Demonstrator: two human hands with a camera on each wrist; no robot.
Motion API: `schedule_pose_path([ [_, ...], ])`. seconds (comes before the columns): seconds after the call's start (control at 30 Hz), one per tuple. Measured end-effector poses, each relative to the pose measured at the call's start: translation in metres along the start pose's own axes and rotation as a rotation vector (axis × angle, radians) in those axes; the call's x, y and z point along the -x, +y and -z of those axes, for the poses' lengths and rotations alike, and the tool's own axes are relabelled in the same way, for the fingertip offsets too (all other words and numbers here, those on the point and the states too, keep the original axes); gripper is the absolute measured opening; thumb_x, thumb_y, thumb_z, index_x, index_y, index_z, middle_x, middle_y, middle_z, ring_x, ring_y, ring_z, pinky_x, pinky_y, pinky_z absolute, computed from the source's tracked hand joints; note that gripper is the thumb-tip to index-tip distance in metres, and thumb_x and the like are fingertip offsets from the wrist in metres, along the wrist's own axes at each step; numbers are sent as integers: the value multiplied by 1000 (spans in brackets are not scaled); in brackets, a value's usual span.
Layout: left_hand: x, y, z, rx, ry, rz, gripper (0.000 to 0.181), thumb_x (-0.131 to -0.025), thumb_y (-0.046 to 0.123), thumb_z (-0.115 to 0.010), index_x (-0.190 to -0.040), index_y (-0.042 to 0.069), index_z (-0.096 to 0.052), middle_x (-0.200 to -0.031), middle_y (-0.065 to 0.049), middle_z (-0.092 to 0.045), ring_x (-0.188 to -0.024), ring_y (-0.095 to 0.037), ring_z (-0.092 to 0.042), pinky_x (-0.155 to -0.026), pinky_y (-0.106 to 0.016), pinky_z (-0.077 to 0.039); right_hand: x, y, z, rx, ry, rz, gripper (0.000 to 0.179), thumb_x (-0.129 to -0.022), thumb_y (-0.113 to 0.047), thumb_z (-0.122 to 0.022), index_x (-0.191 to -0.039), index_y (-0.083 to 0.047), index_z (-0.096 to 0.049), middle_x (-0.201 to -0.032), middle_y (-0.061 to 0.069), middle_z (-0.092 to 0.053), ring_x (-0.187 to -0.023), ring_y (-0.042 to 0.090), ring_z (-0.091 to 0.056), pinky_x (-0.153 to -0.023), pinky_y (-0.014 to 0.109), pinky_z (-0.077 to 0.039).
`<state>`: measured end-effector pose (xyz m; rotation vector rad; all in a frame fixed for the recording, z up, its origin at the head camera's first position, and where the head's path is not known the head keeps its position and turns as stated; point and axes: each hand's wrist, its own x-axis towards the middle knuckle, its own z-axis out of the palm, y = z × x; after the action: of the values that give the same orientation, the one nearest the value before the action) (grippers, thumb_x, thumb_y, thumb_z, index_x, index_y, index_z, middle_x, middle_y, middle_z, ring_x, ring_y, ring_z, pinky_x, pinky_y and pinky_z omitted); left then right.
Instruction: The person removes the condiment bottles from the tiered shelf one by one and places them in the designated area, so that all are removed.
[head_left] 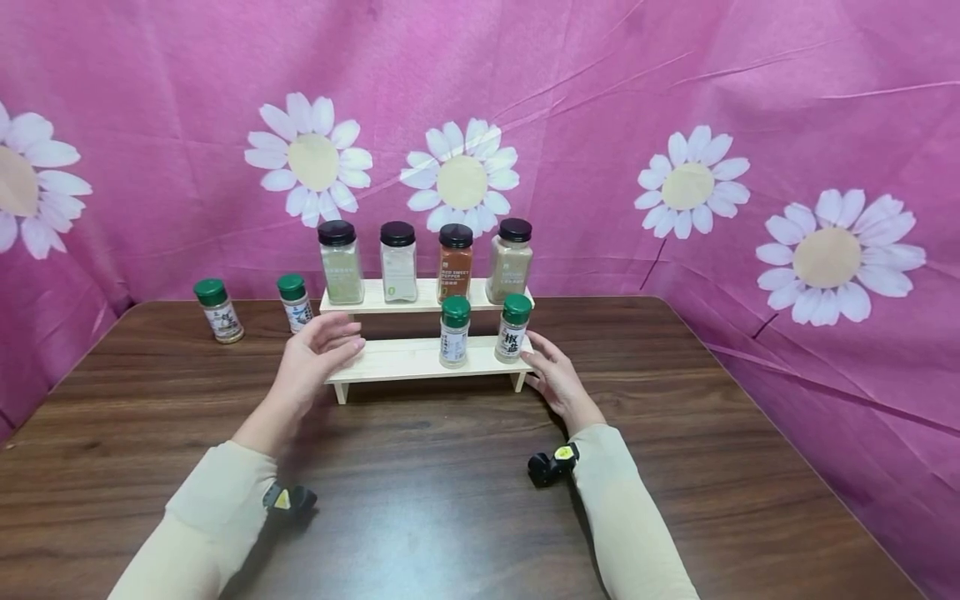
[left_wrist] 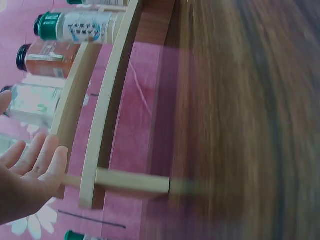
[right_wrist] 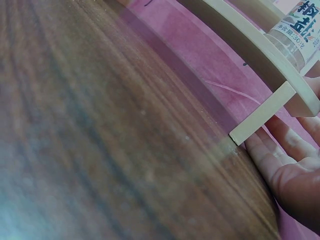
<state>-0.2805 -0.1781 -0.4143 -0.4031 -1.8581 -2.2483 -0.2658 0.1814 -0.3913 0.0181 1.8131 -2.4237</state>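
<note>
A two-tier pale wooden spice rack (head_left: 397, 358) stands on the table. My left hand (head_left: 318, 354) is at its left end, fingers extended beside the lower shelf; in the left wrist view the hand (left_wrist: 32, 172) holds nothing. At the right end my right hand (head_left: 555, 375) grips the lower shelf, with fingers above and below the board; in the right wrist view some fingers (right_wrist: 285, 142) lie by the rack's leg (right_wrist: 262, 112). Close to it is a green-capped spice jar (head_left: 512, 337). Another green-capped jar (head_left: 453, 340) stands left of that one on the same shelf.
Black-capped spice jars line the upper shelf: pale green (head_left: 342, 271), white (head_left: 399, 271), red (head_left: 455, 271) and beige (head_left: 510, 271). Two more green-capped jars (head_left: 223, 321) (head_left: 295, 308) stand on the table (head_left: 420, 500) to the left. A pink flowered cloth (head_left: 570, 167) hangs behind.
</note>
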Motion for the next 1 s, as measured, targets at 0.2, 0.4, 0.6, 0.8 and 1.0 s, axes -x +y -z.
schedule_pose_path([
  [0.2,15,43,-40,-33,-79,-43,52,-74,10,-67,-119,-3,-43,-111,-23,-52,-97,-26,-53,-77,-26,-46,0,1,-1,-2,7,-5,51,-86,-1,-47,-133,-6,-29,-123,18,-37,-82,12,-55,-84,38,-39],
  [0.4,22,76,-77,-140,-82,8,49,-76,2,-63,-119,-8,-40,-112,-23,-50,-103,-33,-47,-79,-22,-43,0,1,-1,0,1,-3,51,-85,-1,-47,-133,-6,-29,-122,17,-38,-83,12,-55,-84,37,-40],
  [0.6,16,71,-99,-105,-121,59,48,-77,-5,-60,-120,-7,-40,-116,-25,-47,-106,-34,-44,-83,-28,-42,0,0,0,6,-1,-4,52,-85,-2,-47,-134,-6,-28,-125,18,-35,-82,11,-55,-84,36,-40],
  [0.8,12,65,-119,-99,-149,84,49,-77,-1,-62,-121,-3,-41,-117,-21,-47,-106,-29,-46,-86,-32,-40,0,-1,-1,8,-12,-2,52,-85,-2,-47,-134,-5,-28,-127,18,-33,-83,11,-55,-85,37,-39],
  [1.0,7,59,-134,-91,-138,81,47,-76,-3,-62,-119,-3,-43,-115,-20,-49,-103,-27,-47,-85,-33,-40,0,-1,-1,12,-8,-3,52,-86,-2,-47,-134,-5,-27,-128,18,-33,-85,12,-54,-85,38,-39],
])
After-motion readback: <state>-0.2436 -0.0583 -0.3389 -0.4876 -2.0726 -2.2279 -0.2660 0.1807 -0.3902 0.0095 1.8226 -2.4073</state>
